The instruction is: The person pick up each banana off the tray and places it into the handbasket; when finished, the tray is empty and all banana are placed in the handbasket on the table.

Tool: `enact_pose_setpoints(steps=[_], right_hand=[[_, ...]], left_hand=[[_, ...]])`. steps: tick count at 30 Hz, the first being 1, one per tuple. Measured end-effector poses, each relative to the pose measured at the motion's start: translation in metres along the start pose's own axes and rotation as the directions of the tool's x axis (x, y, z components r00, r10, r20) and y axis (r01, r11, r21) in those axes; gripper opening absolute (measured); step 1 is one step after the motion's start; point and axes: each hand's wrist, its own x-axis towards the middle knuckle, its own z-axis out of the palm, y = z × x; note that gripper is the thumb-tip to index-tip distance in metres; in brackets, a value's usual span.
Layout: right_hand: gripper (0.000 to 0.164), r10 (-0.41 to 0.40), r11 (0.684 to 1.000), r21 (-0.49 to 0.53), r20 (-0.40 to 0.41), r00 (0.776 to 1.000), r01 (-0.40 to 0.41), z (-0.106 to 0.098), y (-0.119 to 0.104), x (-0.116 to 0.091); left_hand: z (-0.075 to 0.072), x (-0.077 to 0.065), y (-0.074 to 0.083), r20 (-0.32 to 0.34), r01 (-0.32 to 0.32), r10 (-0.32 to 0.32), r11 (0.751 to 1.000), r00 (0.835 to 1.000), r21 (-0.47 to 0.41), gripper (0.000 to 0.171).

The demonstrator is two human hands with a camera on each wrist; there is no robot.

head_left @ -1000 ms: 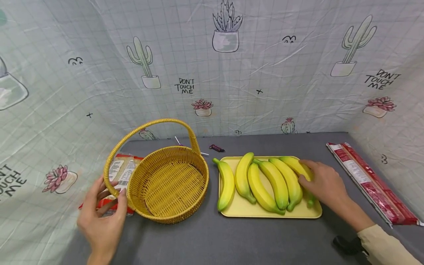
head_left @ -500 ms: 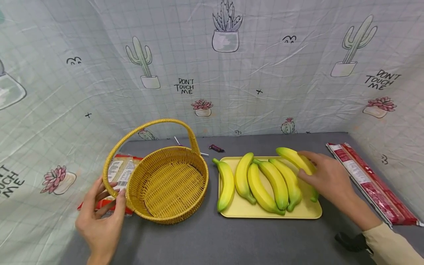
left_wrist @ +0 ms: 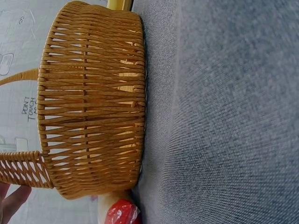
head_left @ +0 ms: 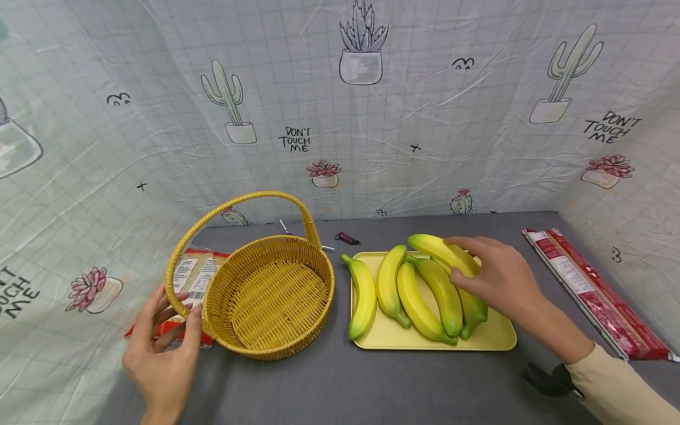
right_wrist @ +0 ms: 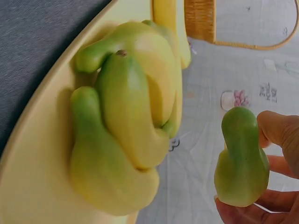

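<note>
My left hand [head_left: 162, 360] holds the lower left end of the handle of a yellow wicker basket [head_left: 212, 319], thumb in front and fingers behind. The basket stands on the table, with only its woven bottom seen inside. In the left wrist view, fingertips [left_wrist: 15, 201] show beside the handle's base. My right hand [head_left: 499, 280] grips a banana [head_left: 438, 251] between thumb and fingers, raised over the pale yellow tray [head_left: 499, 339]. Several other bananas [head_left: 363, 298] lie side by side on the tray, partly covered by the held one. The right wrist view shows the held banana [right_wrist: 242, 163] end-on, apart from the others.
A red and clear food packet [head_left: 204, 268] lies behind the basket's left side. A small dark wrapped sweet [head_left: 347, 238] and a thin white stick [head_left: 327, 247] lie behind. At the right is a long red packet [head_left: 595, 295]. Patterned cloth [head_left: 372, 130] surrounds the grey table.
My right hand has lifted the rightmost banana from the tray and carried it left, over the neighbouring bananas. My left hand and the basket have stayed in place.
</note>
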Motion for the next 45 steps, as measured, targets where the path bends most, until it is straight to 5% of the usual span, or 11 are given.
enact_pose_setpoints(steps=[8, 15, 27, 37, 45], right_hand=[[0.046, -0.063, 0.997, 0.053, 0.009, 0.998, 0.062, 0.005, -0.018, 0.013], [0.048, -0.114, 0.990, 0.086, 0.010, 0.993, 0.113, 0.011, -0.038, 0.027], [0.046, -0.194, 0.971, 0.143, 0.000, 0.981, 0.192, 0.020, -0.073, 0.050], [0.045, -0.335, 0.926, 0.188, 0.000, 0.942, 0.329, 0.051, -0.114, 0.071], [0.046, -0.369, 0.918, 0.200, 0.107, 0.923, 0.344, 0.065, -0.143, 0.091]], left_hand=[[-0.003, -0.001, -0.020, 0.023, 0.008, -0.009, 1.000, 1.000, 0.010, 0.070], [-0.008, -0.003, -0.022, 0.068, 0.026, -0.030, 0.998, 0.997, 0.058, 0.072], [-0.008, -0.004, -0.022, 0.047, 0.001, -0.004, 0.998, 0.999, 0.057, 0.074], [-0.009, -0.003, -0.025, 0.057, -0.005, 0.001, 0.997, 0.998, 0.079, 0.074], [-0.008, -0.006, -0.026, 0.073, 0.009, -0.016, 0.996, 0.997, 0.084, 0.076]])
